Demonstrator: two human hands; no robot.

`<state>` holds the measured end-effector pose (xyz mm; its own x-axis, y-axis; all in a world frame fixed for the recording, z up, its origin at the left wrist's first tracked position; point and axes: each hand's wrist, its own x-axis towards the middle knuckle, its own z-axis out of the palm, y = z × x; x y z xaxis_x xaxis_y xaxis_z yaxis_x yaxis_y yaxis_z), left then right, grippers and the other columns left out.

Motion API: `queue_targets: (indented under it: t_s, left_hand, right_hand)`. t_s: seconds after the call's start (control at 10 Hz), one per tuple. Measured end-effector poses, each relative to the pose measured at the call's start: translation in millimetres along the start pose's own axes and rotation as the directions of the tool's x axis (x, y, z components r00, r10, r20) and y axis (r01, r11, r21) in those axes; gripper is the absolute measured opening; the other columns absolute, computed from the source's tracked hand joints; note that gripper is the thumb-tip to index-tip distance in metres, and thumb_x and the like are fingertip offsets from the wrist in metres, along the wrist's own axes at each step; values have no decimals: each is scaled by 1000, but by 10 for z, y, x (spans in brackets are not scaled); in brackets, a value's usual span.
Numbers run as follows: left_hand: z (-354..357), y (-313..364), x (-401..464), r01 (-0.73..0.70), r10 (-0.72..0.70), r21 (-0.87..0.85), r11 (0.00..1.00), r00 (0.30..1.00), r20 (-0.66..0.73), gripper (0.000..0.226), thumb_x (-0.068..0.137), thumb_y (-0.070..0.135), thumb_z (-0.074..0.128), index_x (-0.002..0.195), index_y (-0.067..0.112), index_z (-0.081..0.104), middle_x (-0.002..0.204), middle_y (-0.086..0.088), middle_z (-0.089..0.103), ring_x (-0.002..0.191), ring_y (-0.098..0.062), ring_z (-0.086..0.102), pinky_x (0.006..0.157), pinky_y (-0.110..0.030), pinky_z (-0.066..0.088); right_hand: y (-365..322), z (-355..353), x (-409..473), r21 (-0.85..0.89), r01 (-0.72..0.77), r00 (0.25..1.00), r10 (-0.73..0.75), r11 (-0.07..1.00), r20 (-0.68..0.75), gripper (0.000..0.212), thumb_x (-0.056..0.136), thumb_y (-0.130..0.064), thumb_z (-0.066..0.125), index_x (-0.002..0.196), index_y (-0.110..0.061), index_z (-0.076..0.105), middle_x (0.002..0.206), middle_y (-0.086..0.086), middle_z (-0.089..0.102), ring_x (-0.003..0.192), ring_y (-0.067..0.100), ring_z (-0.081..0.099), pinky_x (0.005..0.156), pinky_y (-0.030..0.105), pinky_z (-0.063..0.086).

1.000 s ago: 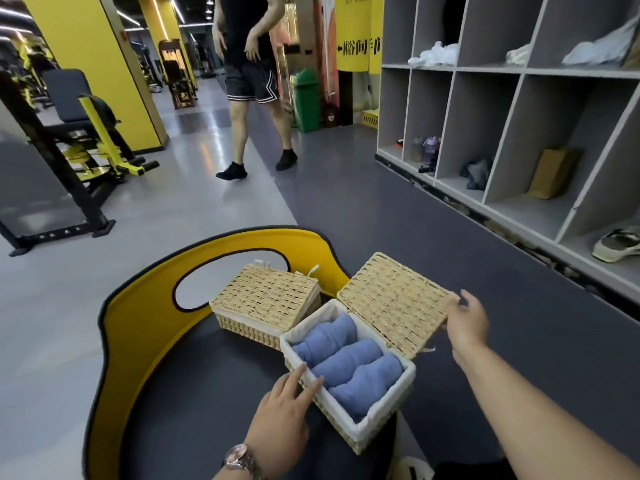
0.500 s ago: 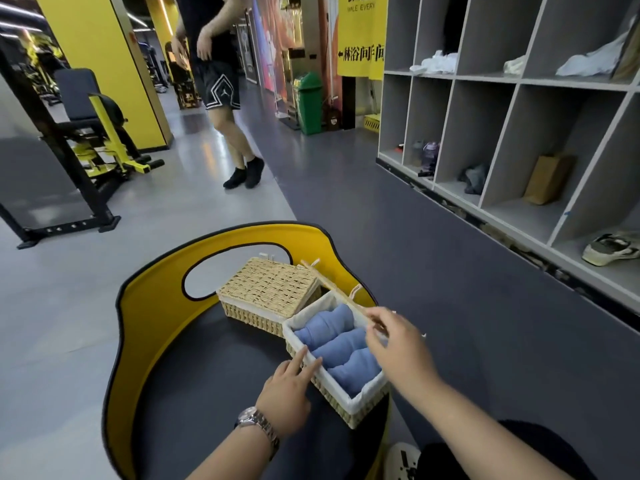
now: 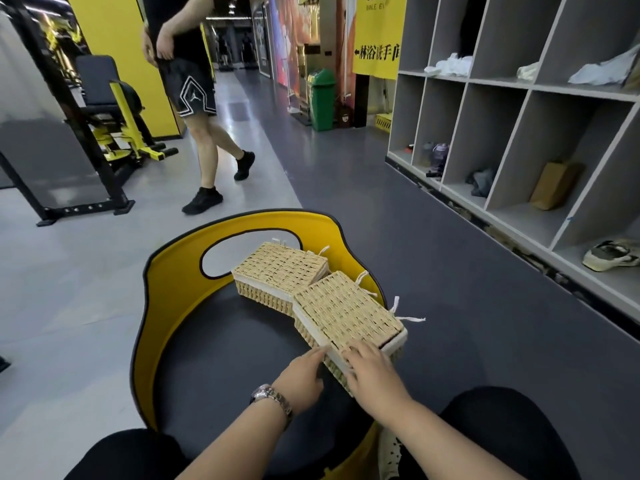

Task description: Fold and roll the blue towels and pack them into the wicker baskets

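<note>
Now both wicker baskets are sitting lidded on the dark round bench [image 3: 221, 368] with its yellow back, the far basket [image 3: 280, 271] touching the near basket [image 3: 346, 320] at one corner. No blue towels are showing; whatever is packed is lying hidden under the lids. The right hand [image 3: 375, 374] is resting flat on the near end of the closer lid [image 3: 343, 315], fingers fairly straight and spread, pressing down and holding nothing. The left hand [image 3: 304, 375] is lying against the basket's near left corner with straight fingers touching the white liner edge, steadying it and not gripping.

Judging by the weave, the basket is looking light and fairly stiff in the walls, while the lid is probably flexing a little under pressure; a dark gap is showing at its right front corner, so it may not be seating fully there. The loose white ties [image 3: 403, 315] at the right edge are soft and liable to snag. The surest hold would be the two short sides, palms under the rim, since the dry straw is offering decent friction but could crush if pinched hard.
</note>
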<state>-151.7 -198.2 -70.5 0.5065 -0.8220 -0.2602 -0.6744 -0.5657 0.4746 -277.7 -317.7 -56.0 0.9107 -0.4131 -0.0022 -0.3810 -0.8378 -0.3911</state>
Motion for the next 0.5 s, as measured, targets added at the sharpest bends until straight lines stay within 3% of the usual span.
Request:
queue_targets:
  t_s: [0.1,0.2,0.3,0.4,0.5]
  left_hand:
    - [-44,35,-167,27,-29,-50,998,998,-59,45,89,19,47,133,29,50,141,8,48,124,-15,50,102,-31,43]
    - [-150,84,-413,53,-65,-116,992,993,-103,21,96,28,46,103,24,65,97,10,68,89,-9,63,84,-30,49]
    - [-271,120,-618,59,-77,-177,982,992,-97,25,95,31,46,77,27,62,68,14,63,64,-3,58,68,-29,50]
    - [-409,92,-677,47,-70,-208,977,992,-106,29,95,32,47,76,20,66,72,6,68,67,-15,63,67,-34,52]
    - [-436,-134,-498,67,-115,-307,949,983,-140,31,95,32,48,75,15,65,68,0,65,59,-15,56,61,-35,50]
  right_hand:
    - [-114,-137,-121,48,-41,999,41,998,-5,20,96,-28,42,94,-18,59,105,-1,57,104,17,50,92,34,45]
    - [-205,-207,-243,130,-97,994,90,987,63,26,97,-34,40,75,-22,49,72,-4,53,68,19,52,52,30,37]
    - [-326,-247,-285,150,-109,988,91,983,123,34,97,-33,36,70,-16,49,64,-1,49,64,21,49,51,31,31]
    - [-472,-213,-146,141,-90,986,68,986,152,40,98,-33,37,75,-8,58,75,8,61,73,26,56,61,36,41]
    - [-534,11,165,184,-92,976,52,979,211,42,97,-35,40,80,-4,63,77,15,62,73,30,58,65,38,45]
